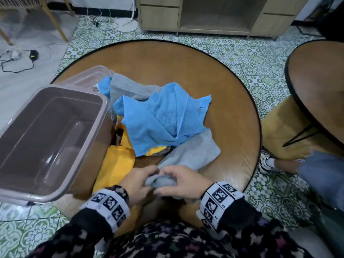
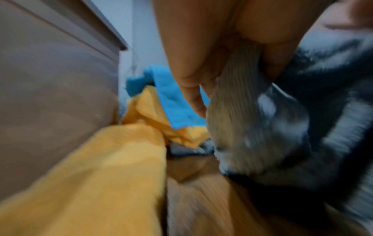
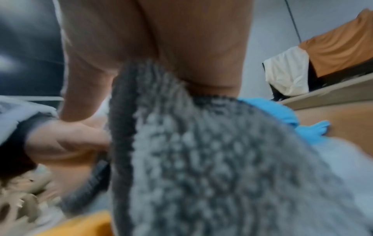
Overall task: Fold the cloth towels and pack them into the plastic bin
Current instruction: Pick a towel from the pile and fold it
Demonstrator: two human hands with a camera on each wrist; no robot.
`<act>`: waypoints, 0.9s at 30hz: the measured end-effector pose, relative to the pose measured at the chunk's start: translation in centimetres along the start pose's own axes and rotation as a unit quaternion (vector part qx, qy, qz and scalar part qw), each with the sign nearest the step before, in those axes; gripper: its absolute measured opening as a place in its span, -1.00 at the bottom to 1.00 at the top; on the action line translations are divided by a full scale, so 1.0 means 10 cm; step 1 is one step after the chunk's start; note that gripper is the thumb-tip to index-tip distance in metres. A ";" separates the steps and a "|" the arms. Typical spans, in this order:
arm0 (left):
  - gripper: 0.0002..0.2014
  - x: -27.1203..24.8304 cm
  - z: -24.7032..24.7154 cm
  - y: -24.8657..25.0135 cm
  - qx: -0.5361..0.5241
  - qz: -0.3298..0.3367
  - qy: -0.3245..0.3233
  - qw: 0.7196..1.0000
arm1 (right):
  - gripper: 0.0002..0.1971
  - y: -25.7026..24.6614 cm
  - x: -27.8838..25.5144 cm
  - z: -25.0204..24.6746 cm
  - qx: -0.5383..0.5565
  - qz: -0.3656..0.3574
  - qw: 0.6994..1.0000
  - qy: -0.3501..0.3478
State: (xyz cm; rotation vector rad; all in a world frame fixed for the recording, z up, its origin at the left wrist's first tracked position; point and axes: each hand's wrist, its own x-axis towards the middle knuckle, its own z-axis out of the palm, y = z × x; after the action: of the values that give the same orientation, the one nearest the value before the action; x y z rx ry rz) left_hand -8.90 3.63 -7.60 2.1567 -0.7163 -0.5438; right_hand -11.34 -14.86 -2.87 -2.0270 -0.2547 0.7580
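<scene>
Seated at a round wooden table (image 1: 186, 58), a person bunches the near end of a grey towel (image 1: 193, 153) between both hands at the table's front edge. Left hand (image 1: 137, 181) and right hand (image 1: 183, 181) sit side by side, fingers curled round the gathered cloth, thumbs on top; the rest of the towel trails away flat on the wood toward the pile. From the right wrist the grey weave (image 3: 212, 159) fills the frame beneath the palm, with the left hand (image 3: 66, 140) gripping it just to one side. The left wrist view, blurred, shows fingers (image 2: 193, 95) pinching the same grey fabric (image 2: 252, 127).

Behind the hands lies an unfolded heap: a blue towel (image 1: 163, 116) on top, a yellow towel (image 1: 119, 164) under it and running down beside the bin, another grey towel (image 1: 128, 88) at the back. The plastic bin (image 1: 55, 194) stands at the table's left, its near rim jutting past the edge, with no towels inside. Its lid (image 1: 87, 77) lies behind it, partly under the heap.

A second round table (image 1: 320, 86) stands to the right over patterned green floor tiles (image 1: 223, 51), and a wooden cabinet (image 1: 214, 15) lines the far wall.
</scene>
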 end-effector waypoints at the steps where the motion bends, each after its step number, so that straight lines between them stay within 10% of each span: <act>1: -0.76 -0.01 -0.10 0.02 -0.015 -0.009 0.040 0.999 | -0.66 0.05 -0.03 -0.06 -0.063 0.040 0.997 0.007; 5: -0.71 -0.13 -0.53 0.10 -0.060 -0.036 0.120 0.990 | -0.74 0.45 -0.16 -0.27 -0.222 0.164 0.961 0.020; 8: -0.69 -0.22 -0.62 0.14 0.017 -0.121 -0.047 0.991 | -0.94 0.73 -0.18 -0.27 -0.037 0.150 0.985 0.076; 12: -0.82 -0.26 -0.39 0.12 0.184 -0.239 -0.220 0.928 | -0.71 0.83 -0.13 -0.22 0.225 0.165 0.927 0.249; 15: -0.89 -0.17 -0.43 0.13 0.139 -0.250 -0.027 0.958 | -0.89 0.67 -0.10 -0.28 0.117 0.117 0.938 0.305; 20: -0.71 -0.07 -0.82 0.47 0.092 -0.057 0.318 0.942 | -0.86 0.04 -0.27 -0.78 0.145 -0.120 0.879 0.438; 24: -0.64 -0.29 -0.93 0.71 0.146 0.073 0.366 0.916 | -0.89 -0.19 -0.66 -0.97 0.179 -0.216 0.877 0.389; 27: -0.81 -0.50 -0.69 0.47 0.140 0.025 0.229 0.963 | -0.82 0.08 -0.80 -0.80 0.071 -0.138 0.946 0.285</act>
State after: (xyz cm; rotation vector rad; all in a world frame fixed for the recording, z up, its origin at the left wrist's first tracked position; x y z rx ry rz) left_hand -10.09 8.11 0.93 2.3943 -0.6096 0.0965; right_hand -12.88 -24.53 2.82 -1.9276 -0.1367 -0.0008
